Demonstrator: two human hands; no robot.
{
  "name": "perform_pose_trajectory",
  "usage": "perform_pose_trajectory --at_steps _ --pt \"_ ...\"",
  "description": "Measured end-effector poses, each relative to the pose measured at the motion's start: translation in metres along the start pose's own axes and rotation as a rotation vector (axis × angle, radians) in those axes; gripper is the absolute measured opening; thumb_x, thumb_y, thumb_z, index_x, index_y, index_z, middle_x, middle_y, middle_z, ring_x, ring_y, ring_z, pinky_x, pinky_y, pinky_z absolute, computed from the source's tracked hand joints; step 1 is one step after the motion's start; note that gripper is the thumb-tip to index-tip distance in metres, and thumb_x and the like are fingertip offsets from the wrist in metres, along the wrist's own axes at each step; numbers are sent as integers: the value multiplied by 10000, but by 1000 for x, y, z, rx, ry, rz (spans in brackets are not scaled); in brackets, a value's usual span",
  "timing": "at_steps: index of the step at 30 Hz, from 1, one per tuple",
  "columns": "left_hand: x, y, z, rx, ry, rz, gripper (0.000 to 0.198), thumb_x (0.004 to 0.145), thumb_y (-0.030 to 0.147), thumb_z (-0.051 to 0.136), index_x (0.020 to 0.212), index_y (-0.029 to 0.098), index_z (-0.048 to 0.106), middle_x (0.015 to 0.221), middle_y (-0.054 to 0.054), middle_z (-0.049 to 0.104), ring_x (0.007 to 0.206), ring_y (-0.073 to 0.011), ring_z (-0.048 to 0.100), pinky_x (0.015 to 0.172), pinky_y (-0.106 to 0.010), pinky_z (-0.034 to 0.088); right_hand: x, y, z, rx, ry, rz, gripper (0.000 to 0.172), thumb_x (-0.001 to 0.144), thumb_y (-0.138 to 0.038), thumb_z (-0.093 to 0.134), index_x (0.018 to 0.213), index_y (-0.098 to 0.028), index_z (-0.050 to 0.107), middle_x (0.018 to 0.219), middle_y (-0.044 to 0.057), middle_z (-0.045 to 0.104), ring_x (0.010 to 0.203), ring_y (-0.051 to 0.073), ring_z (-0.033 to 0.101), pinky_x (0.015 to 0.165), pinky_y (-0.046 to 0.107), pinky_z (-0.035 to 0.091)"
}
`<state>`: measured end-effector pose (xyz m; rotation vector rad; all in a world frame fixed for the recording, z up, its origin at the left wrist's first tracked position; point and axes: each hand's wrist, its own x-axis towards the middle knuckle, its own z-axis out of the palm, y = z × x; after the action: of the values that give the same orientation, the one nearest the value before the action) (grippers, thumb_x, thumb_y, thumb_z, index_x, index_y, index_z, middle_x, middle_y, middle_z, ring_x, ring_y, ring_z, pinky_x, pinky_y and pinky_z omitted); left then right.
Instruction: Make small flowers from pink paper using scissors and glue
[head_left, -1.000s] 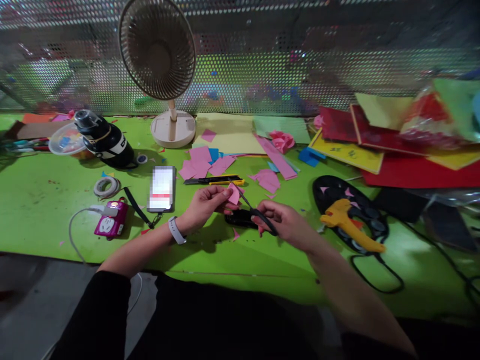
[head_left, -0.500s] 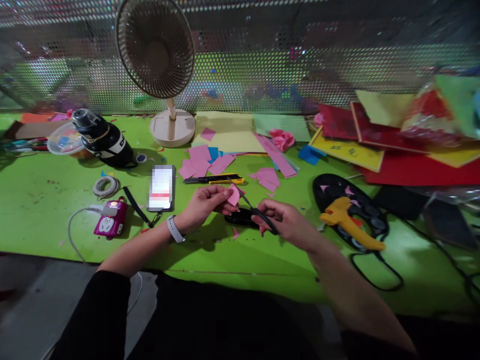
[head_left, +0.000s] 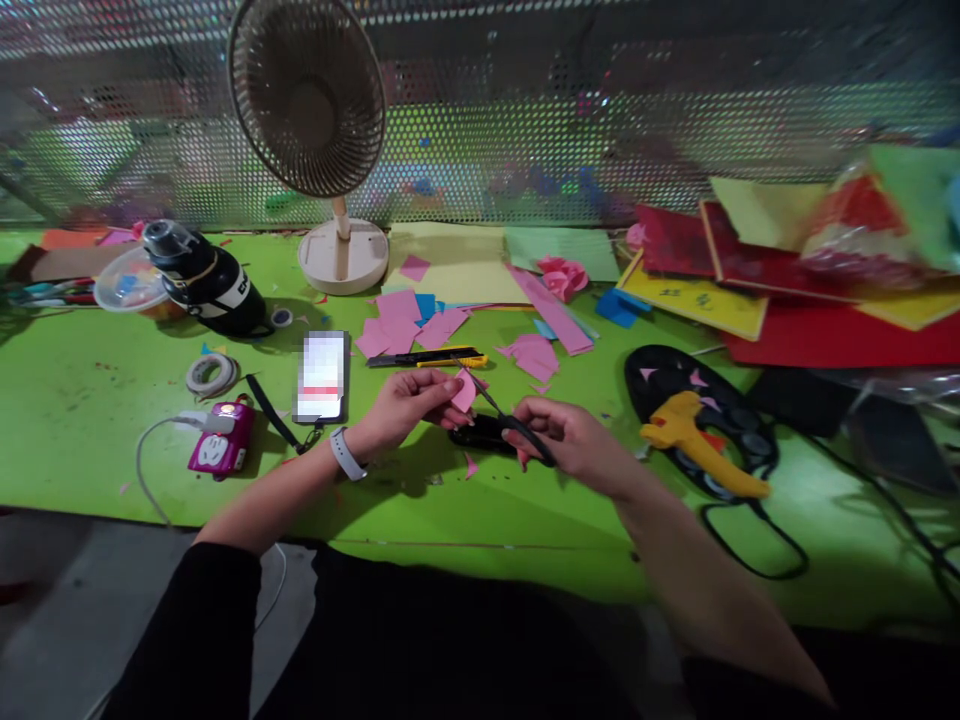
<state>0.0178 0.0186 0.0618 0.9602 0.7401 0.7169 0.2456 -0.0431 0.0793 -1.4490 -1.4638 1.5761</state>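
My left hand (head_left: 412,405) pinches a small piece of pink paper (head_left: 466,392) between thumb and fingers, above the green table. My right hand (head_left: 559,440) is closed round the dark handles of a pair of scissors (head_left: 529,436). The blades point up and to the left and meet the paper's right edge. Below the hands lies a black object (head_left: 480,432), partly covered by the scissors and fingers. A yellow and black utility knife (head_left: 450,358) rests just behind my left hand. Pink paper pieces (head_left: 397,322) lie loosely piled beyond it.
At the back stands a fan (head_left: 341,255). On the left are a dark bottle (head_left: 214,285), a tape roll (head_left: 211,374), a phone (head_left: 321,375) and a purple power adapter (head_left: 225,440). A yellow glue gun (head_left: 701,445) lies right on a black tray-like object, near red folders (head_left: 817,340).
Both hands stay nearly in place. The scissors' blades have shifted slightly against the pink paper, which is still in my left hand.
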Motion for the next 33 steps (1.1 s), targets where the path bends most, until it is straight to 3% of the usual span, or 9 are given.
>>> perform_pose_trajectory --at_steps 22,26,29,33 --pt "1 7 -5 63 -20 -63 266 827 374 744 852 128 646 727 -48 740 604 -93 700 598 -189 545 -2 -4 -1 -12 -13 -5 474 685 -623 781 726 -206 560 574 -31 597 520 106 528 500 241 422" --pt "3 12 -7 91 -63 -90 301 794 385 774 853 123 637 703 -41 724 617 -106 706 588 -192 545 -2 -9 -7 -28 47 -5 504 630 -646 802 695 -208 562 559 -23 599 519 122 557 508 254 437" --pt "3 17 -10 129 -30 -106 307 785 388 780 861 131 629 691 -21 705 632 -111 709 562 -183 525 3 -4 -23 -69 147 -49 510 623 -662 794 738 -206 598 608 1 641 544 137 574 510 261 423" --pt "1 17 -17 182 60 -67 283 784 399 770 843 156 637 725 9 680 635 -87 687 490 -150 452 21 17 -52 -353 307 -92 504 663 -673 751 818 -196 701 741 40 690 575 149 535 517 283 366"
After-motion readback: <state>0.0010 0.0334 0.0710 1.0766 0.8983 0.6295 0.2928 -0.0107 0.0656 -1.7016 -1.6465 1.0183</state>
